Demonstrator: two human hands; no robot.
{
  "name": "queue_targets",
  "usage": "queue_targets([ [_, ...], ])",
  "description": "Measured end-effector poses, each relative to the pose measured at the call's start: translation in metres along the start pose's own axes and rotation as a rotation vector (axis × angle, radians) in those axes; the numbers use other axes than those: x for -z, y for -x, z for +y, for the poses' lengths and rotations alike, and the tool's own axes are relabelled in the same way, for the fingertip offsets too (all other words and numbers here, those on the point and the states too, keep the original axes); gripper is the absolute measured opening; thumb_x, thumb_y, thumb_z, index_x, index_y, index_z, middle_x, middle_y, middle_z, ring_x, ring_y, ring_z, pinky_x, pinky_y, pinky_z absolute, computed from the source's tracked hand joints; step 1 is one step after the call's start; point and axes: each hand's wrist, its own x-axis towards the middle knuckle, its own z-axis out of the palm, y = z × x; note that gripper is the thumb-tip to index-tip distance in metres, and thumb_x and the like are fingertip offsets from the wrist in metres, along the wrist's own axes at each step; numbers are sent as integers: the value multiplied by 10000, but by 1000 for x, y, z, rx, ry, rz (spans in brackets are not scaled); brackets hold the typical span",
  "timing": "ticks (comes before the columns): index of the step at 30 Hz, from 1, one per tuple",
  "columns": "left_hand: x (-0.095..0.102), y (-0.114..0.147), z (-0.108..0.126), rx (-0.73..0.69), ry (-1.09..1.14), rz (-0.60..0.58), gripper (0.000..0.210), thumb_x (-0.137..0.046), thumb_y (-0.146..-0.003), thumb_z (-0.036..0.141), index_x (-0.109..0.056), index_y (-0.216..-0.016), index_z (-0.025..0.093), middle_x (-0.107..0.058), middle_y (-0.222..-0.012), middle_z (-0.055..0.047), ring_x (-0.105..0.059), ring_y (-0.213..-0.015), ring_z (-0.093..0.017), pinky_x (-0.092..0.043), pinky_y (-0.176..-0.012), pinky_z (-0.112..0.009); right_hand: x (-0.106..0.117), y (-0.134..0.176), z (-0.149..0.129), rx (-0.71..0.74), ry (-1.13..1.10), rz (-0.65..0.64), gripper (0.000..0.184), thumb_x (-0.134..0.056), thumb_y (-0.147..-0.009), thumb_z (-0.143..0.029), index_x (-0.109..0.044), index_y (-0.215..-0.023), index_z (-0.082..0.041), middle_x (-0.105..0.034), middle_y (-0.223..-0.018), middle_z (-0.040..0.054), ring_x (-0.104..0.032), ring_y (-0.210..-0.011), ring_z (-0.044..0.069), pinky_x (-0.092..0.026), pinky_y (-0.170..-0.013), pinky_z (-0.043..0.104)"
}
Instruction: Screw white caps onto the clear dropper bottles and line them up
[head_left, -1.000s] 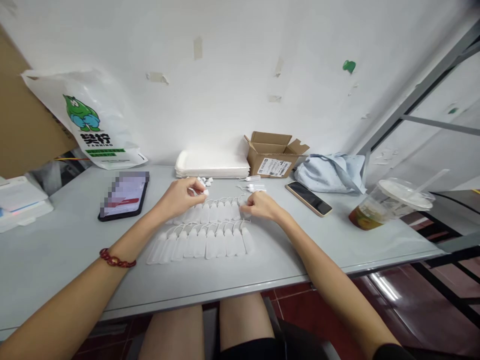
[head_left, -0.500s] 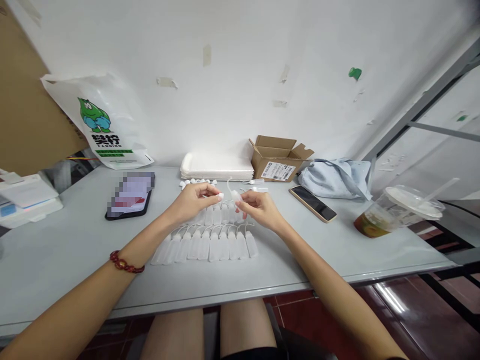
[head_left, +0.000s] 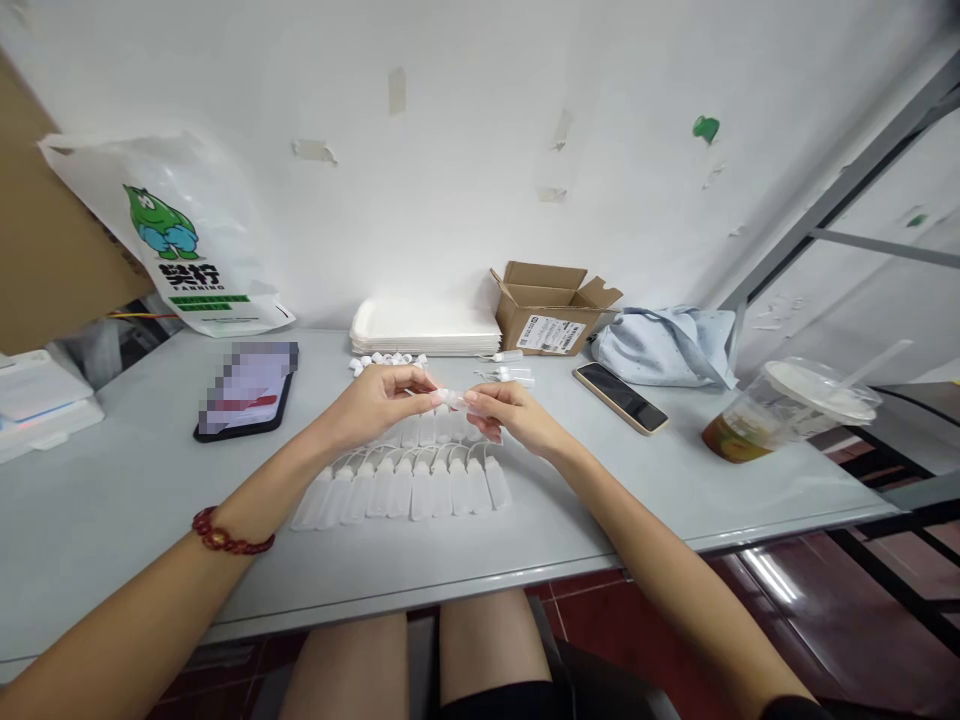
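Over the middle of the table, my left hand [head_left: 384,402] pinches a small white cap, now mostly hidden by the fingertips. My right hand [head_left: 519,412] is closed on a small translucent plastic bottle [head_left: 454,399], held tilted nearly level. The two hands meet there, with the cap end against the bottle's neck; whether it is seated I cannot tell. Below them lies a row of similar bottles [head_left: 421,490] with thin white tubes at their necks. A second row [head_left: 426,430] is partly covered by my hands. Behind my left hand sits a cluster of white caps [head_left: 388,362].
A few loose bottles [head_left: 511,374] lie behind my right hand. Along the wall stand a stack of white envelopes [head_left: 424,328], an open carton [head_left: 551,305] and a blue cloth bag [head_left: 660,345]. Phones [head_left: 621,397] flank the work area; a drink cup [head_left: 780,410] leans at right.
My hands have come together, bringing the cap in the left to the neck of the bottle in the right. The bottle has tipped toward the left. The camera view has shifted slightly.
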Motion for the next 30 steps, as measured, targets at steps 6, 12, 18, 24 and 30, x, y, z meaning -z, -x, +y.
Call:
queue_targets([
  [6,-5,2,4,69,-101,-34,239,-624,-785,421,-702,-851,205,-681,-814,-10,-597,-764,-154,-460,-683,-263,-6,-1,-1,-74,-76,64,309,-467,-881,-464,-473,-765,-178,-282,-535,-87,-210,-423,45,-190,-389,187],
  [12,-7,0,1,141,-76,-77,309,-540,-824,435,-670,-717,177,-667,-749,-21,-570,-678,-137,-451,-627,-253,-10,1,-3,-66,-89,107,242,-423,-914,-435,-464,-890,-197,-221,-499,-114,-183,-403,44,-171,-396,166],
  [18,-13,4,4,25,-122,13,276,-611,-767,432,-695,-850,182,-684,-814,-35,-582,-700,-157,-465,-619,-264,-7,0,-3,-151,-151,111,254,-432,-898,-463,-442,-869,-211,-215,-472,-123,-162,-376,39,-141,-384,156],
  [24,-19,5,4,6,-169,44,316,-545,-811,463,-699,-792,188,-696,-818,-32,-581,-644,-153,-450,-552,-247,-5,-2,1,-171,-222,105,322,-476,-857,-536,-435,-879,-217,-269,-447,-124,-174,-357,40,-137,-368,153],
  [30,-21,6,0,-76,-321,23,303,-520,-833,428,-690,-834,177,-691,-808,-36,-557,-620,-149,-434,-567,-262,-7,-1,2,-178,-260,68,349,-495,-845,-563,-434,-847,-219,-273,-425,-127,-161,-359,36,-118,-359,147],
])
